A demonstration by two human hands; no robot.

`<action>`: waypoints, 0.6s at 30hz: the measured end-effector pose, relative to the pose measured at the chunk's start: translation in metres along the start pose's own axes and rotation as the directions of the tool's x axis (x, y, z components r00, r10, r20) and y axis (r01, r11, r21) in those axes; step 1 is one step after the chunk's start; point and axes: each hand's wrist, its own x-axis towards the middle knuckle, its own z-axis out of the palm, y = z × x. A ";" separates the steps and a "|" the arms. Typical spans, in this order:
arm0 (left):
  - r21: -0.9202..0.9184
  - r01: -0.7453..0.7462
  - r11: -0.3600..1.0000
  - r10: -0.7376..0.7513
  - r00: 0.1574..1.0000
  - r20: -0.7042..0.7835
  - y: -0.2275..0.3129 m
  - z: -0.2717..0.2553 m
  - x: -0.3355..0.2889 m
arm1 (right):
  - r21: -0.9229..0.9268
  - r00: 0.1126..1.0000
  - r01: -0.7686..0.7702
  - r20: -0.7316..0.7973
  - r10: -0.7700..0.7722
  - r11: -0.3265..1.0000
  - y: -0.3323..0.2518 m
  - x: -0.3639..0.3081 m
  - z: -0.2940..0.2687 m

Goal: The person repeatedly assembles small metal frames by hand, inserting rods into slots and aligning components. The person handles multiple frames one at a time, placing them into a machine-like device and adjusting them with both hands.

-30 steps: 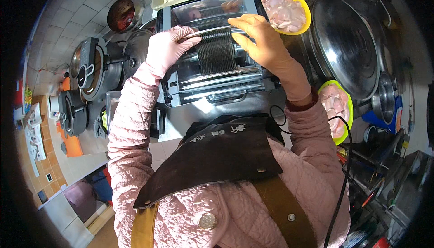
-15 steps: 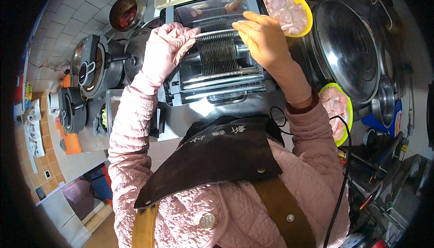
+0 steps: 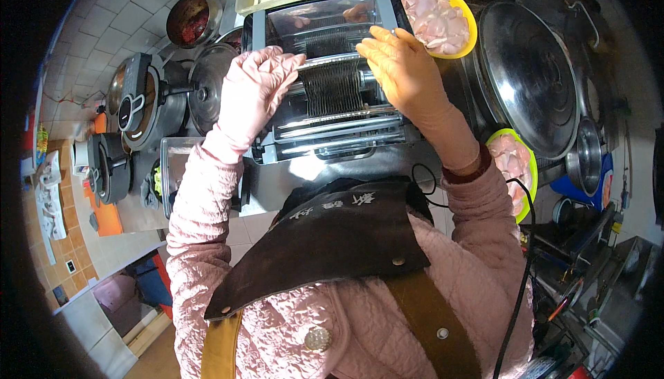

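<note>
In front of me stands a meat slicing machine with steel rods and a dark pack of thin blades in its open top. My left hand, in a pale glove, is closed at the left end of a slim metal bar above the blades. My right hand, in an orange-looking glove, is closed at the bar's other end. The right thumb is hidden, and the exact grip of both hands is partly covered by the fingers. A glossy raised cover reflects both hands.
Raw pale meat fills a yellow bowl behind right and a green-rimmed bowl nearer me. A large round metal lid lies at the right. Pots and a dark lid stand left. A black cable hangs beside my right arm.
Both hands have come slightly toward me and down, with the slim bar between them lowering over the blades. The machine and bowls look the same.
</note>
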 end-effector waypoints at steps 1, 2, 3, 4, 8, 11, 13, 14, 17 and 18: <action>-0.143 0.119 0.982 -0.115 0.993 0.039 0.005 -0.002 -0.003 | -0.021 1.000 0.004 0.005 -0.004 1.000 -0.003 -0.002 -0.003; -0.209 0.201 0.957 -0.184 0.978 0.100 0.009 -0.004 -0.005 | -0.040 1.000 0.005 0.013 -0.004 0.999 -0.007 -0.005 -0.006; -0.204 0.185 0.961 -0.170 0.982 0.087 0.013 -0.005 -0.007 | -0.070 1.000 0.029 -0.010 -0.029 0.997 -0.010 -0.006 -0.008; -0.117 0.122 0.986 -0.114 0.991 0.074 0.014 -0.007 -0.009 | -0.034 1.000 0.006 0.005 -0.006 0.999 -0.013 -0.008 -0.010; -0.035 0.039 0.999 -0.036 0.996 0.084 0.023 -0.012 -0.023 | 0.095 0.997 -0.058 0.065 0.052 0.994 -0.020 -0.015 -0.012; 0.034 0.015 0.999 -0.018 0.995 0.094 0.018 -0.010 -0.025 | 0.136 0.998 -0.050 0.053 0.043 0.989 -0.018 -0.015 -0.008; 0.028 0.008 1.000 -0.010 0.998 0.069 0.011 -0.006 -0.020 | 0.139 0.999 0.023 -0.031 -0.018 0.990 -0.013 -0.012 -0.004; -0.006 0.051 0.999 -0.051 0.994 0.099 0.007 -0.004 -0.018 | 0.171 1.000 -0.017 -0.001 0.018 0.985 -0.010 -0.011 -0.002; -0.137 0.082 0.987 -0.071 0.994 0.081 0.000 -0.002 -0.015 | 0.235 0.994 -0.102 0.052 0.092 0.967 -0.007 -0.009 0.000; -0.150 0.083 0.985 -0.072 0.994 0.081 -0.001 -0.002 -0.015 | 0.244 0.992 -0.122 0.065 0.110 0.962 -0.006 -0.009 0.001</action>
